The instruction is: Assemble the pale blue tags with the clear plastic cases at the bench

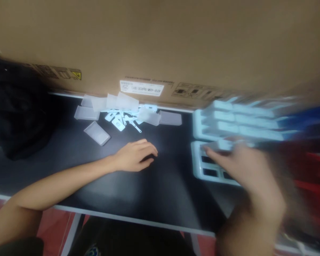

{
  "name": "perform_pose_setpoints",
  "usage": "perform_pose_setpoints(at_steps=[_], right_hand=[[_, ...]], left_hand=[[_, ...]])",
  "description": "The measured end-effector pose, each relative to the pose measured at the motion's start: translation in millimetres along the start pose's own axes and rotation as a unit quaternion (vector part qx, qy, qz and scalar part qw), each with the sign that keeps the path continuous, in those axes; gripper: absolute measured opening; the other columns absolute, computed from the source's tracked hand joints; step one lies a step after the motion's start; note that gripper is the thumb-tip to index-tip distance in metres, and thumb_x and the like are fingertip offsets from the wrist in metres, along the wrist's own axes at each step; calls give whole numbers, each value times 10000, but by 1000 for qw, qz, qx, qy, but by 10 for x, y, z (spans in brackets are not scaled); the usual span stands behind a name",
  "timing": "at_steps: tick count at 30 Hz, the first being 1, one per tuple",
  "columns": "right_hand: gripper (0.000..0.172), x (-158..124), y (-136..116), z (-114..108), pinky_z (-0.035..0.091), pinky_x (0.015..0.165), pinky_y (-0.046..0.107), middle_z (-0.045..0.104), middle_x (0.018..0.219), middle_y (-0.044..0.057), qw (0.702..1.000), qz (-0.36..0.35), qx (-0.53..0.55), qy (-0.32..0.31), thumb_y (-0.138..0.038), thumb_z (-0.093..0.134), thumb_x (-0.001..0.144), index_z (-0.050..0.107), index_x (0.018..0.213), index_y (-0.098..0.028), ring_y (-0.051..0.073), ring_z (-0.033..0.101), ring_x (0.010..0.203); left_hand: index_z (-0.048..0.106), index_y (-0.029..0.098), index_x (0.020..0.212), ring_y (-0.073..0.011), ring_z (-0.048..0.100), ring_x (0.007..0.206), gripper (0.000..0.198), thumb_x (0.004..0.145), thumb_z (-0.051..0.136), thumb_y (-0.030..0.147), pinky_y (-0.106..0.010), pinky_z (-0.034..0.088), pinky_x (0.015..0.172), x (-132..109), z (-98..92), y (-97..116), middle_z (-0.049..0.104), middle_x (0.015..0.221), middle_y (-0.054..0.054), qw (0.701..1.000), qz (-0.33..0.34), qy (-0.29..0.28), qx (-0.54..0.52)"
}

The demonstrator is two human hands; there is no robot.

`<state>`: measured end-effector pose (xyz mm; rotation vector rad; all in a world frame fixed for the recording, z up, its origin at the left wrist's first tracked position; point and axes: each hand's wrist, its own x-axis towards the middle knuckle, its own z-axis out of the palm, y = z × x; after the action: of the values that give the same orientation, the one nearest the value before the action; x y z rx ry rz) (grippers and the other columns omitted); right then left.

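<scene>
My left hand (pixel 134 155) rests on the black tabletop, fingers loosely bent, thumb apart, nothing in it. To the right, my blurred right hand (pixel 244 165) is over a light-blue rack (pixel 197 160) with rectangular openings. Its thumb and fingers are closed round a small box-shaped piece with a light-blue end (pixel 221 144), partly hidden by the hand. Behind it, a second rack (pixel 198 124) holds several light-blue-topped box pieces (pixel 245 122). Beyond my left hand lie translucent narrow boxes (pixel 97 133) and a pile of small light-blue handled pieces (pixel 118 122).
A large cardboard box (pixel 154 42) stands along the table's far edge like a wall. A black cloth-like bundle (pixel 16 106) sits at the left. Blurred blue and red things (pixel 312 170) are at the far right. The table's near edge (pixel 138 222) has a pale rim.
</scene>
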<state>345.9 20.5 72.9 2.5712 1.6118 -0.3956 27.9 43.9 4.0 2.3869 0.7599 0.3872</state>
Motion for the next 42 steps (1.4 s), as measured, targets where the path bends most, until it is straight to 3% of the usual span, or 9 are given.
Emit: perform_pose_setpoints(at_steps=[18, 24, 27, 30, 32, 34, 36, 39, 42], right_hand=[[492, 229, 74, 246, 491, 678, 371, 673, 770, 85, 989, -100, 79, 78, -595, 649, 763, 533, 1043, -207, 312, 681, 766], [765, 189, 139, 206, 481, 660, 376, 685, 897, 132, 991, -91, 68, 65, -743, 651, 768, 474, 1225, -155, 326, 672, 797], [842, 68, 182, 110, 509, 771, 447, 657, 1107, 232, 971, -126, 86, 185, -819, 622, 777, 476, 1240, -131, 388, 654, 994], [623, -47, 18, 3, 478, 944, 504, 604, 1165, 244, 905, -176, 116, 369, -711, 522, 925, 529, 1174, -140, 392, 580, 1145], [446, -78, -248, -13, 466, 965, 493, 612, 1080, 187, 867, -244, 139, 412, -583, 460, 999, 545, 1129, -165, 346, 585, 1083], [339, -57, -592, 36, 465, 955, 462, 631, 1044, 156, 846, -354, 126, 378, -483, 454, 1014, 556, 1108, -173, 315, 586, 1039], [329, 10, -935, 131, 453, 973, 450, 656, 1133, 184, 855, -424, 60, 293, -429, 495, 1000, 564, 1159, -149, 323, 569, 1097], [378, 145, -1317, 289, 433, 992, 429, 674, 1241, 215, 877, -445, -21, 180, -373, 599, 951, 556, 1230, -121, 332, 553, 1168], [396, 255, -1508, 404, 426, 978, 422, 707, 1216, 228, 880, -446, -30, 160, -341, 651, 913, 555, 1225, -117, 335, 568, 1161]], left_hand=[[687, 236, 1068, -193, 637, 1133, 148, 1022, 548, 257, -315, 556, 894, -22, 51, -33, 731, 1231, -32, 997, 35, 25, 56], [681, 181, 1096, -263, 614, 1084, 225, 1037, 488, 279, -411, 495, 929, -50, 107, 50, 707, 1199, -113, 974, -1, 74, 213], [665, 142, 1208, -348, 566, 1183, 311, 1025, 491, 323, -490, 463, 953, -52, 78, 23, 634, 1371, -179, 949, -72, 132, 278], [636, 111, 1313, -410, 517, 1241, 410, 1007, 506, 352, -541, 449, 958, -29, 14, -79, 534, 1511, -235, 928, -139, 170, 301], [632, 115, 1330, -403, 513, 1237, 422, 1007, 500, 353, -539, 447, 959, -12, -19, -147, 538, 1514, -231, 921, -157, 178, 309], [634, 127, 1323, -376, 519, 1215, 409, 1016, 488, 352, -516, 450, 955, -4, -33, -189, 587, 1463, -203, 919, -152, 178, 319], [643, 129, 1296, -355, 522, 1189, 386, 1025, 475, 345, -497, 451, 944, -9, -32, -203, 631, 1383, -188, 919, -136, 174, 327], [683, 134, 1198, -341, 529, 1154, 334, 1028, 474, 331, -488, 454, 935, -35, -25, -197, 657, 1282, -179, 921, -107, 165, 337], [701, 154, 1136, -324, 538, 1158, 295, 1029, 488, 328, -469, 460, 942, -64, -24, -196, 646, 1277, -160, 922, -80, 158, 344]])
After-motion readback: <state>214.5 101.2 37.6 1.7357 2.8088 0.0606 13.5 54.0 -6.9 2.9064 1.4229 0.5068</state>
